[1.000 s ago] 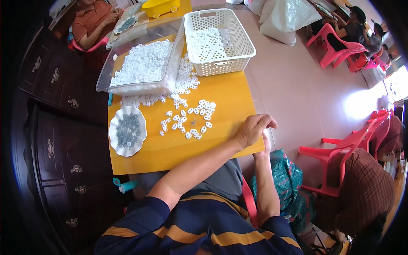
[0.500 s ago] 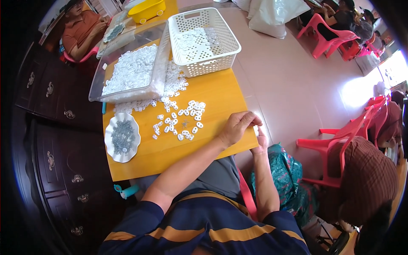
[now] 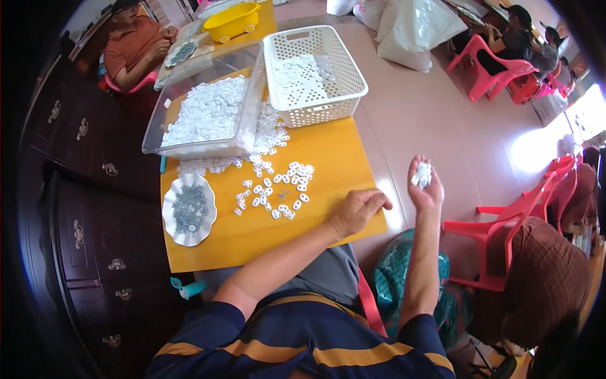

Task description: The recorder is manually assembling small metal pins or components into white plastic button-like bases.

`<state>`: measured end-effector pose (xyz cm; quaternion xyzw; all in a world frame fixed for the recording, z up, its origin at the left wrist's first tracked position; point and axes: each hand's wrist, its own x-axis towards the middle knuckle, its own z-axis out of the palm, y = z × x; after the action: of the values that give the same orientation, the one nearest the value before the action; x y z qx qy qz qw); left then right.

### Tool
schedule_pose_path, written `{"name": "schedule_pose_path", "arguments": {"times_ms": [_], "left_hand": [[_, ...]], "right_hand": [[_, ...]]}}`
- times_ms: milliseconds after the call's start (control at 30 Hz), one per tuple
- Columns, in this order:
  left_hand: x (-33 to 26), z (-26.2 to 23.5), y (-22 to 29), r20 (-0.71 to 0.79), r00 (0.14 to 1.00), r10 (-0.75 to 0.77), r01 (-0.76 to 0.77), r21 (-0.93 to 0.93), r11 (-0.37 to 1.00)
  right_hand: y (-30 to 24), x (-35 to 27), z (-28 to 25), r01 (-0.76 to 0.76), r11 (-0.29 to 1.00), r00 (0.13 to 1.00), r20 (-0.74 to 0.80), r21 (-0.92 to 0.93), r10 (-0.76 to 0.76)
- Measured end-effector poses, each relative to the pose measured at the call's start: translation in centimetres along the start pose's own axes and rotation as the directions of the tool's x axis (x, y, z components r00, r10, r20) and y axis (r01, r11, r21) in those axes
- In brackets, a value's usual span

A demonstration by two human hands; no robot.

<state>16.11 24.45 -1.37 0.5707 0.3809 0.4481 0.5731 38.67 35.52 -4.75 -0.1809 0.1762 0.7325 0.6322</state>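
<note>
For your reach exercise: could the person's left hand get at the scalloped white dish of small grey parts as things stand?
Probably yes: the left hand rests on the yellow tabletop, the scalloped white dish lies on the same surface, and only loose white rings lie between.

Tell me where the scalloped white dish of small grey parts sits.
In the head view, the scalloped white dish sits at the left edge of the yellow board, just below the clear bin, left of the scattered white pieces.
</note>
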Motion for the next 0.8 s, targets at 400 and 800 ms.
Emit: {"name": "schedule_pose_path", "arguments": {"times_ms": [400, 800], "left_hand": [[-4.5, -1.1, 0.7, -0.082, 0.991, 0.109, -0.101, 0.098, 0.990], [-16.7, -6.9, 2.9, -0.233, 0.945, 0.228, -0.162, 0.271, 0.949]], "right_hand": [[20.7, 2.8, 22.1, 0.530, 0.362, 0.845, 0.514, -0.767, -0.148], [21.0, -5.6, 5.0, 0.678, -0.336, 0.722, 0.677, -0.654, 0.141]]}}
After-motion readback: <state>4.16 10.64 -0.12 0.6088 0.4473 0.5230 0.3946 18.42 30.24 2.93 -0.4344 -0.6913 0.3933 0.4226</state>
